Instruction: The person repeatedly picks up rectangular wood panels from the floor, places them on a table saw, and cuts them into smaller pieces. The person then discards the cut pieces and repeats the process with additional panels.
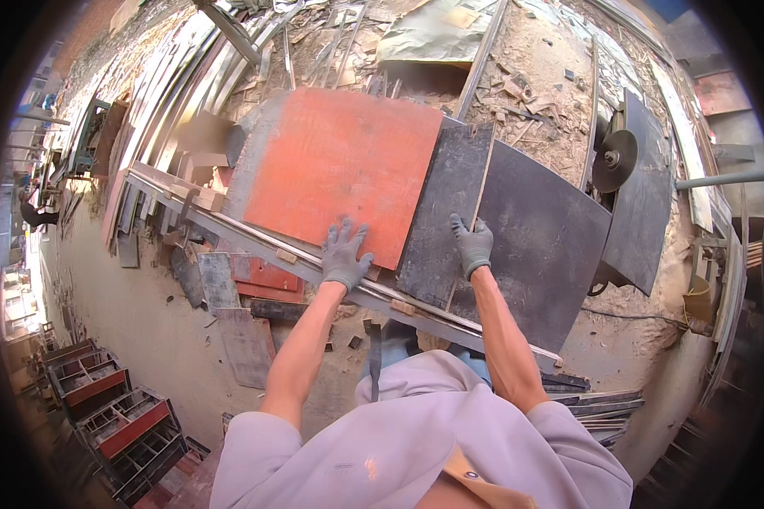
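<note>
My left hand (345,253), in a grey glove, lies flat with spread fingers on the near edge of a large orange-red board (341,165). My right hand (474,243), gloved too, is closed at the long edge of a narrow black board (442,204), thumb and fingers about that edge. The black board lies against the orange one and partly over a wider dark board (530,237) on its right. All of these rest on a long bench with a metal and wood rail (373,293) along its near side.
A round saw blade (615,161) stands beside a dark panel (641,204) at the right. Wood scraps and sawdust (518,85) cover the far ground. Long planks (174,76) are stacked at the far left; offcuts (259,271) lie below the rail. Another person (38,212) is at the far left.
</note>
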`<state>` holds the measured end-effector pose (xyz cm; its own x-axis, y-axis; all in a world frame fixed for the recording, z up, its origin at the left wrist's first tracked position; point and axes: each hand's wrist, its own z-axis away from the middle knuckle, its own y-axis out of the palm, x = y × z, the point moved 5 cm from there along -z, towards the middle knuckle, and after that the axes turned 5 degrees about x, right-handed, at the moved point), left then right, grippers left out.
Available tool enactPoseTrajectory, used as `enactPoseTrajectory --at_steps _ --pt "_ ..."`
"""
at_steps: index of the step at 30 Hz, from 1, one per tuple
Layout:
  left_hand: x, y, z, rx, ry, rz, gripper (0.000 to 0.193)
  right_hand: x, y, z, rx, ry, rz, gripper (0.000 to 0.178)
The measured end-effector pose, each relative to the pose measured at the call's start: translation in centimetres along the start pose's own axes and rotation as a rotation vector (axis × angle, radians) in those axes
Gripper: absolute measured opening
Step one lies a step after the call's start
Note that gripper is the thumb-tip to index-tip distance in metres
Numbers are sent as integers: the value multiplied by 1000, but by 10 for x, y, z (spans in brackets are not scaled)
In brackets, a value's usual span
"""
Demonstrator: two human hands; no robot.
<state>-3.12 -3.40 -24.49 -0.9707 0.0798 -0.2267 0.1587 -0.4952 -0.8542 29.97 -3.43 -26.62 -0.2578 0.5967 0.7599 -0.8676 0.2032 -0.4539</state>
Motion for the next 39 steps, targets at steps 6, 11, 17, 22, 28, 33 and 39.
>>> enactPoseTrajectory --at_steps 6,11,17,22,28,33,39 --pt "31 5 -7 -195 68 402 56 78 0 -4 284 -38 -234 59" --pt "89 -10 -12 -464 -186 823 60 65 93 -27 321 157 472 93" --pt "112 -6 -4 -320 -125 256 60 60 153 23 183 410 252 106" --pt "78 -29 1 -337 -10 282 66 17 156 9 328 476 -313 79" --pt "108 -41 12 -598 -300 646 81 62 157 31 474 304 -495 68" --pt "119 -73 35 -650 -726 1598 93 141 114 40 378 244 -549 56" --pt "70 -20 31 51 -168 2027 89 103 -25 124 270 149 -371 59"
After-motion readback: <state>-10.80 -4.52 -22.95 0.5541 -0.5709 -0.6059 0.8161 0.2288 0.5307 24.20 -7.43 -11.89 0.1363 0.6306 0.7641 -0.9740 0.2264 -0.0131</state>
